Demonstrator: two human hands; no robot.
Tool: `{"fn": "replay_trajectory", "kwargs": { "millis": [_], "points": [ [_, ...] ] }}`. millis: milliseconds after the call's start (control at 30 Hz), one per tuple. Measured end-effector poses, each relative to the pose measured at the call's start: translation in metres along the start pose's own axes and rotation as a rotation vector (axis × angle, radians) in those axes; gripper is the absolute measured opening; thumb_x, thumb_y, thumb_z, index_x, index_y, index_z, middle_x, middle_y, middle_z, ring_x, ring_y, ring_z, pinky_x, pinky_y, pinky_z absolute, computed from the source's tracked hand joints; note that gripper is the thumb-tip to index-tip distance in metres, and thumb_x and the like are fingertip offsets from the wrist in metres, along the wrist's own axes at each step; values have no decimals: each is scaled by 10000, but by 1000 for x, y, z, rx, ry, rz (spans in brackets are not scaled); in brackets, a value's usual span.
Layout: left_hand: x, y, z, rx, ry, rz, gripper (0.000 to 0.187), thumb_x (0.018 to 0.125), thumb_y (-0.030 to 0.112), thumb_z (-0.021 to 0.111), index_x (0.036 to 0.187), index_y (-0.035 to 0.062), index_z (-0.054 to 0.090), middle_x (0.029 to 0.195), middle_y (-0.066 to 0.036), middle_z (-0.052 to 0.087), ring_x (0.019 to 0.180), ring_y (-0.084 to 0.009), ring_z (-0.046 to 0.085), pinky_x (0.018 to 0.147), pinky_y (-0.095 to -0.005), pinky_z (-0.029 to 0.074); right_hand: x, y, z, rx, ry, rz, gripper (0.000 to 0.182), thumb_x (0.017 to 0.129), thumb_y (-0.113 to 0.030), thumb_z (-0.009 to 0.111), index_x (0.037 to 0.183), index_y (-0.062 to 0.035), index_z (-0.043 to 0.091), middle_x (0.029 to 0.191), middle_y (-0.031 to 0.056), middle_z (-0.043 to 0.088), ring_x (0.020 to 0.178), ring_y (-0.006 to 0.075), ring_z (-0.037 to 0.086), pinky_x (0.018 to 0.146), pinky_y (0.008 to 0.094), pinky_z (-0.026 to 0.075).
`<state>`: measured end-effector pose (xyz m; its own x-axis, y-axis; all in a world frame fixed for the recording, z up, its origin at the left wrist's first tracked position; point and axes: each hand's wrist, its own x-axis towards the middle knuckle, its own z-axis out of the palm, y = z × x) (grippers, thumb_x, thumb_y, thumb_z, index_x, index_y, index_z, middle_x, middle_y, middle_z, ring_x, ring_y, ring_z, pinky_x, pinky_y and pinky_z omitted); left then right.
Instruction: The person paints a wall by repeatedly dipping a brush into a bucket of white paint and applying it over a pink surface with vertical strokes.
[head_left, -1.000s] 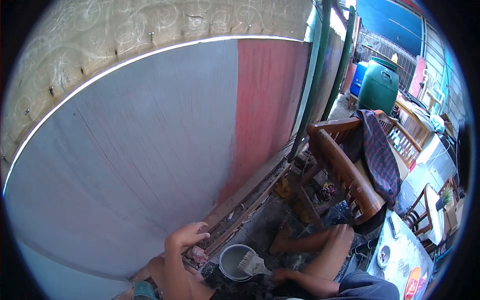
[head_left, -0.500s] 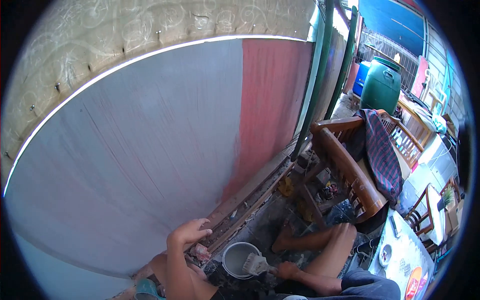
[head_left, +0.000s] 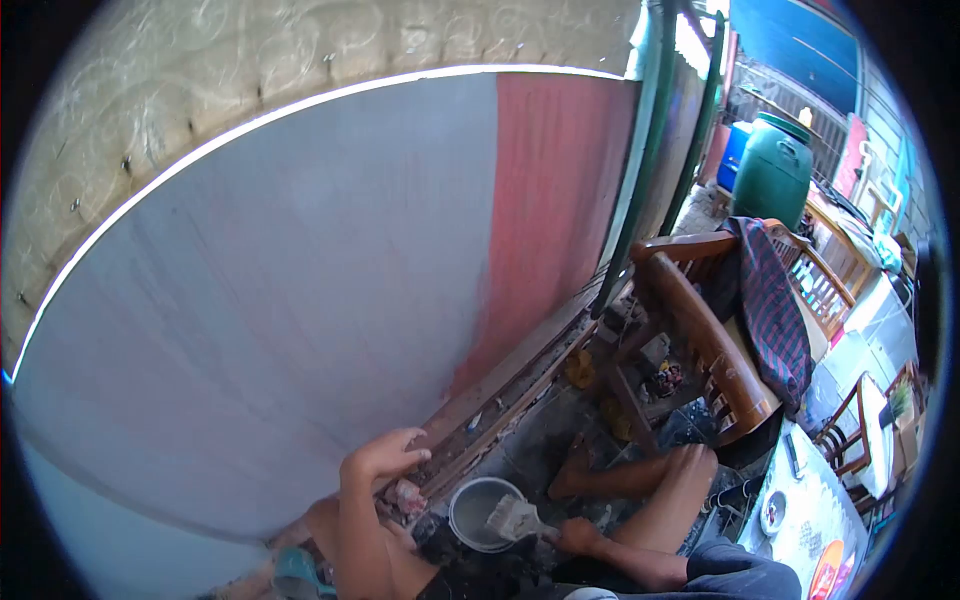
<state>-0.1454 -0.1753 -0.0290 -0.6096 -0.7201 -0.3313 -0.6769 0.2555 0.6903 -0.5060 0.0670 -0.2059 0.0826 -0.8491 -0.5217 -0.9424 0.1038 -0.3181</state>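
Wrapped round the handle of a wide paint brush (head_left: 514,519), my right hand (head_left: 580,537) is low in the centre. The bristles, coated in pale paint, are over the opening of a white bucket (head_left: 462,512) holding greyish liquid. My left hand (head_left: 390,453) is raised near the foot of the wall, left of the bucket, its fingers apart and nothing in it. The wall shows a grey painted part (head_left: 330,250) and a red part (head_left: 555,190) to its right.
A wooden bench (head_left: 708,335) with a checked cloth (head_left: 768,310) stands at right, green barrel (head_left: 773,170) behind. A pale tabletop (head_left: 808,500) is at lower right; a teal container (head_left: 297,570) at lower left. Debris lines the wall's foot.
The view has shifted slightly, so the wall and bench sit a little further right. The brush remains over the bucket in my right hand, its bristles slightly lower and flatter.
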Motion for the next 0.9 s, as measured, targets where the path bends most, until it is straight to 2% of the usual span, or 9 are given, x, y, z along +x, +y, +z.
{"fn": "replay_trajectory", "kwargs": {
  "millis": [100, 267, 333, 433, 567, 667, 767, 900],
  "points": [
    [-6, 4, 4, -29, -4, -3, 536, 914, 383, 609, 1316, 46, 499, 1279, -216, 563, 1160, -328, 563, 980, -391, 440, 3, 15, 33, -78, -6, 45, 671, 859, -628, 498, 857, 11, 702, 873, 272, 668, 875, 417, 663, 838, 512, 513],
    [-7, 4, 5, 25, 14, -36, 544, 913, 375, 607, 1318, 30, 493, 1275, -221, 564, 1163, -334, 562, 979, -398, 441, 2, 6, 18, -101, 18, 23, 638, 867, -600, 506, 836, 7, 697, 852, 267, 668, 850, 413, 666, 795, 510, 527],
    [-7, 8, 2, 68, 10, -38, 546, 915, 376, 602, 1318, 25, 491, 1273, -223, 564, 1168, -336, 560, 979, -402, 443, 4, 4, 16, -100, -5, 9, 610, 862, -572, 534, 876, 16, 699, 865, 254, 676, 859, 409, 672, 792, 503, 535],
    [-9, 17, -3, 6, -35, -105, 551, 892, 349, 600, 1341, 53, 483, 1333, -213, 524, 1221, -334, 519, 1037, -398, 401, 4, 7, 23, -111, -34, 30, 595, 865, -559, 541, 899, 14, 702, 883, 241, 683, 864, 406, 676, 787, 499, 539],
    [-8, 17, -2, 15, -28, -82, 542, 899, 361, 598, 1333, 57, 488, 1309, -216, 539, 1205, -336, 531, 1021, -402, 413, 0, 2, 19, -102, 33, -24, 543, 898, -528, 513, 876, -10, 676, 830, 245, 674, 827, 398, 675, 742, 505, 538],
    [-5, 11, 1, 39, -10, -44, 529, 919, 395, 589, 1323, 66, 494, 1269, -226, 563, 1178, -335, 551, 991, -408, 433, -11, -13, 3, -108, -30, 29, 521, 898, -507, 518, 912, -7, 662, 836, 238, 676, 822, 400, 674, 731, 502, 539],
    [-5, 17, -2, 39, -24, -59, 539, 917, 404, 590, 1327, 68, 492, 1266, -231, 563, 1175, -338, 551, 989, -411, 432, -4, -2, 31, -132, 176, -37, 480, 890, -480, 535, 976, -23, 649, 865, 228, 681, 827, 390, 677, 739, 499, 539],
    [-6, 18, -3, 22, -47, -82, 560, 915, 414, 590, 1339, 65, 482, 1257, -235, 568, 1170, -340, 552, 988, -411, 432, -15, -22, -16, -145, 34, -42, 384, 884, -393, 551, 1023, -51, 655, 884, 188, 698, 815, 355, 695, 722, 489, 549]
  ]
}}
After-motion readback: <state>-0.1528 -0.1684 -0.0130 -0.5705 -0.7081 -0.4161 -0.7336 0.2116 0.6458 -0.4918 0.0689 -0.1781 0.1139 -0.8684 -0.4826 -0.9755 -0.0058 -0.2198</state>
